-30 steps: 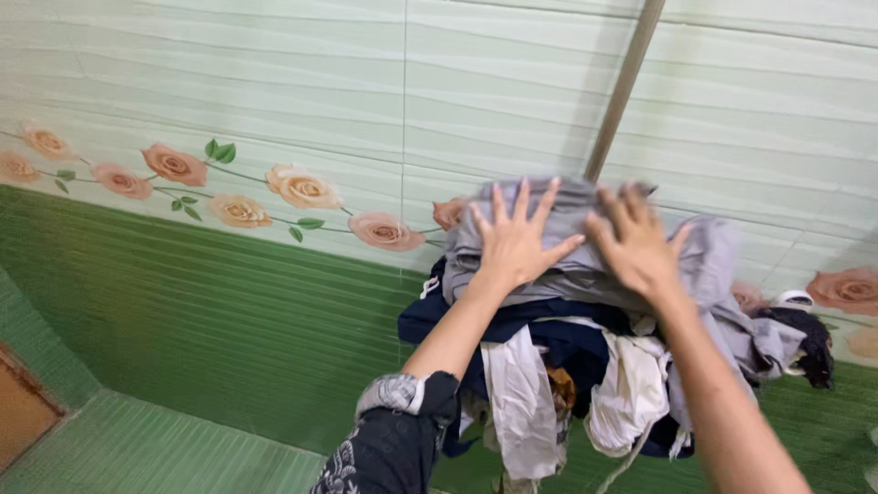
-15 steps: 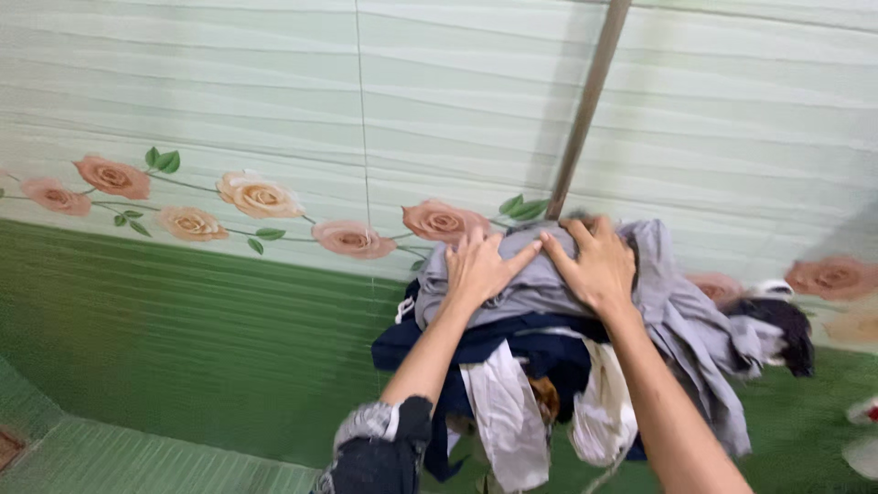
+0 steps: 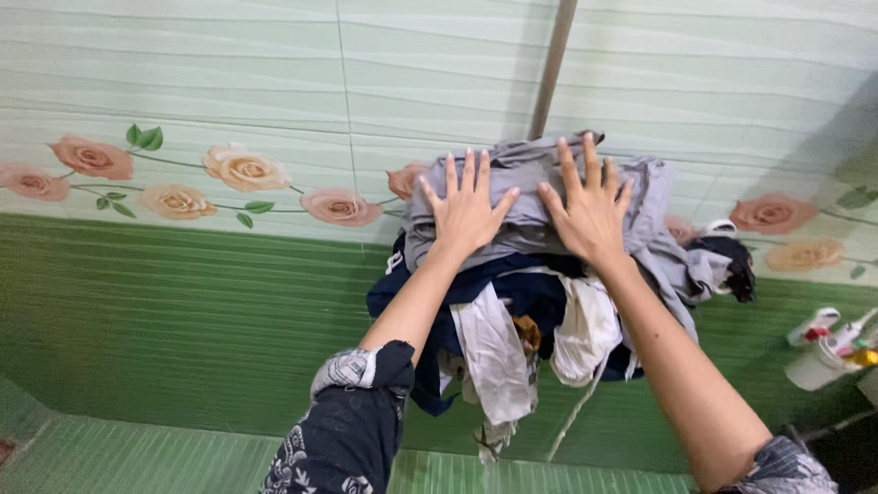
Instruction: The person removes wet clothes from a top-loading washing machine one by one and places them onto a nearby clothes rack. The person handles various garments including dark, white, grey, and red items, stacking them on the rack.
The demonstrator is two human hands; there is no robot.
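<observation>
Grey garment [image 3: 521, 197] lies w/ long axis left-right atop clothes pile [image 3: 512, 311]; both hands spread flat on it.

Two hands, left [image 3: 466, 209] and right [image 3: 588, 212], lay on one heap of clothes [image 3: 540, 302]. One pipe [image 3: 551, 66] ran up the wall. About eight roses [image 3: 240, 168] crossed the tiles, and some three bottles [image 3: 823, 352] stood at right.

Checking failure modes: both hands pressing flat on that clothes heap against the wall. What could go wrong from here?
1. The left hand and right hand lie flat, fingers spread, on the grey garment; with no grip it may slide off.
2. White cloth and navy cloth dangle below the heap and may pull free.
3. Bottles at the right could be hit if the heap tips.
</observation>
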